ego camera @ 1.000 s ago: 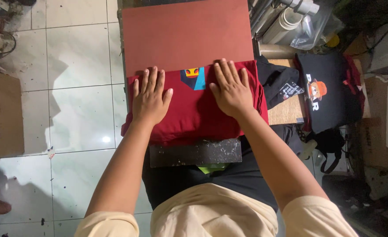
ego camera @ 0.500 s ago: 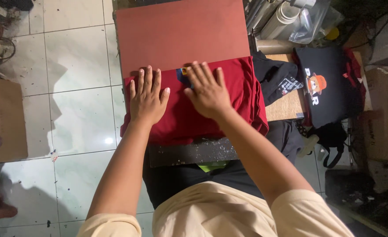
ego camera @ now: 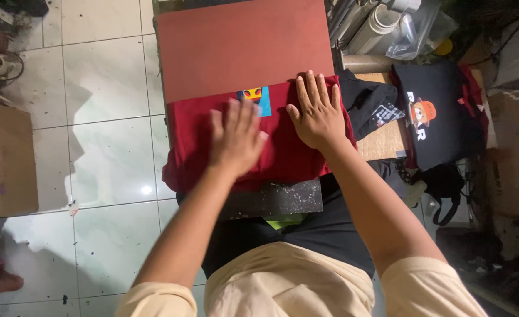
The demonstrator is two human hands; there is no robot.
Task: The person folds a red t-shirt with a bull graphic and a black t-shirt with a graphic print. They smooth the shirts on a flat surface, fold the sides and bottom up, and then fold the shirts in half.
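Both hands flat on a red shirt over the press pad

The red pad [ego camera: 242, 47] fills twelve o'clock; the red shirt [ego camera: 294, 158] drapes off its near edge, soft, light, best gathered at the hem. Left hand [ego camera: 236, 138] and right hand [ego camera: 318, 114] lie spread on it, gripping nothing.

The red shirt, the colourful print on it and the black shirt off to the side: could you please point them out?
red shirt [ego camera: 294, 158], head view, bare cloth between the hands.
colourful print [ego camera: 258, 97], head view, its middle.
black shirt [ego camera: 441, 117], head view, its front.
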